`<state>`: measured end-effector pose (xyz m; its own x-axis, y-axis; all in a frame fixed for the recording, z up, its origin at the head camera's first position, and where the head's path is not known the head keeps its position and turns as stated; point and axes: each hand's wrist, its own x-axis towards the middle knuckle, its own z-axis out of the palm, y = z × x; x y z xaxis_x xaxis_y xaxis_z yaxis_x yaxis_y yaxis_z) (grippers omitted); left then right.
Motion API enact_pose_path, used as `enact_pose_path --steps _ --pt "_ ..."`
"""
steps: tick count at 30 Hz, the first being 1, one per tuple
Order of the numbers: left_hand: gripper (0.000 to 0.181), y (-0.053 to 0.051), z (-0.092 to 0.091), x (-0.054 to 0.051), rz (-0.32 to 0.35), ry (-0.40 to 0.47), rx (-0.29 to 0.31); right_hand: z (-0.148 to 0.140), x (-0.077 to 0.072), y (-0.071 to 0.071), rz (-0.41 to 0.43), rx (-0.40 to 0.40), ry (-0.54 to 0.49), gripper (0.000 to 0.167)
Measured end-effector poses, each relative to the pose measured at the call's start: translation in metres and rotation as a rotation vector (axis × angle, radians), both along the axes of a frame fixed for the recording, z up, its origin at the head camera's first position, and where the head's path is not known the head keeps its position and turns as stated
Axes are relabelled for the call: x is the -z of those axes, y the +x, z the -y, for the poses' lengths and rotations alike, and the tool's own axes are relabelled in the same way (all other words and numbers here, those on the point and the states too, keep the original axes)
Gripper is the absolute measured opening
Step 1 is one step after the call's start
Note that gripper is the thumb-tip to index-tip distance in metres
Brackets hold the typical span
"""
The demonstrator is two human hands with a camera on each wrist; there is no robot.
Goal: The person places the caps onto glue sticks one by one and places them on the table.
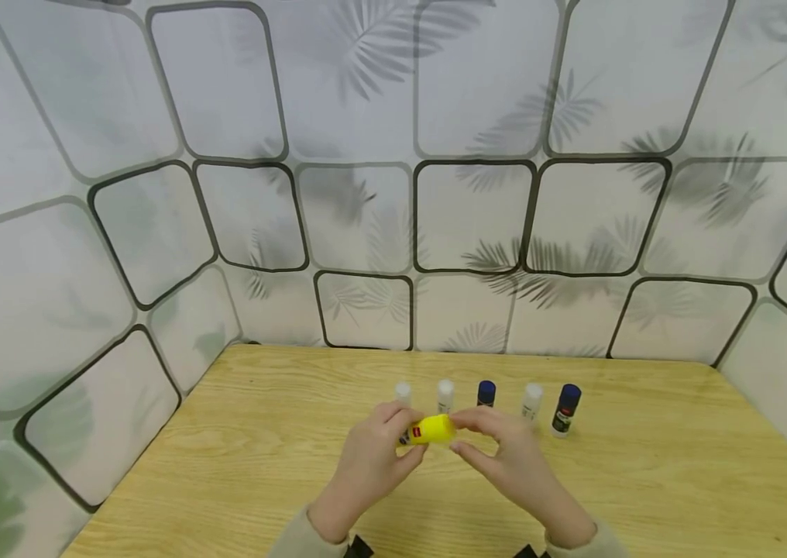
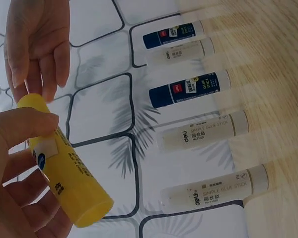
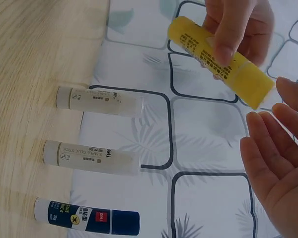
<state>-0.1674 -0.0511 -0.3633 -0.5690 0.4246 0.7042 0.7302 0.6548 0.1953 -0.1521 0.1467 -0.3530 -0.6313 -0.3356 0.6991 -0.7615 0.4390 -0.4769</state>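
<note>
My left hand [image 1: 374, 456] holds a yellow glue stick [image 1: 435, 428] by its body, thumb on one side and fingers on the other. The stick is tilted, and its capped end [image 3: 256, 90] points toward my right hand [image 1: 515, 459]. In the right wrist view, the right fingertips [image 3: 253, 118] are close to that end, extended and a little apart from it. Whether any fingertip touches the cap is hard to tell. Black print and a small blue mark show on the yellow barrel [image 2: 64, 168] in the left wrist view.
Behind my hands, white glue sticks [image 1: 531, 403] and navy-capped ones [image 1: 566, 411] stand upright in a row on the wooden table [image 1: 261, 465]. Two white ones and a navy one are partly hidden by my hands and the yellow stick. A patterned curtain [image 1: 359, 209] borders the table.
</note>
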Motion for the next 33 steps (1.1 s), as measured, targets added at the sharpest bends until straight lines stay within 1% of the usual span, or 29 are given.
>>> enact_pose_path --steps 3,7,10,13,17,20,25,27,30,33 --pt "0.027 -0.006 0.006 0.001 0.064 0.081 -0.075 -0.002 0.0 0.001 0.004 0.042 0.013 0.027" --pt "0.025 -0.017 0.016 0.001 0.204 0.195 -0.177 -0.009 0.001 0.002 0.009 0.086 0.027 0.026" --pt "0.023 -0.026 0.022 0.003 0.294 0.259 -0.233 -0.014 0.001 0.004 -0.005 0.108 0.043 0.026" --pt "0.023 -0.038 0.027 0.007 0.369 0.306 -0.274 -0.019 0.003 0.006 -0.019 0.124 0.061 0.026" --pt "0.023 -0.052 0.031 0.016 0.45 0.326 -0.304 -0.026 0.007 0.009 -0.024 0.128 0.08 0.027" --pt "0.024 -0.06 0.034 0.025 0.496 0.328 -0.328 -0.034 0.011 0.013 -0.022 0.13 0.091 0.029" --pt "0.026 -0.067 0.037 0.037 0.552 0.318 -0.362 -0.049 0.018 0.017 0.002 0.191 0.128 0.028" --pt "0.027 -0.07 0.038 0.041 0.564 0.307 -0.371 -0.053 0.02 0.018 0.009 0.211 0.141 0.028" --pt "0.029 -0.073 0.039 0.046 0.583 0.289 -0.389 -0.056 0.021 0.018 0.011 0.206 0.141 0.027" --pt "0.029 -0.076 0.04 0.048 0.6 0.281 -0.402 -0.056 0.021 0.018 0.009 0.207 0.148 0.027"
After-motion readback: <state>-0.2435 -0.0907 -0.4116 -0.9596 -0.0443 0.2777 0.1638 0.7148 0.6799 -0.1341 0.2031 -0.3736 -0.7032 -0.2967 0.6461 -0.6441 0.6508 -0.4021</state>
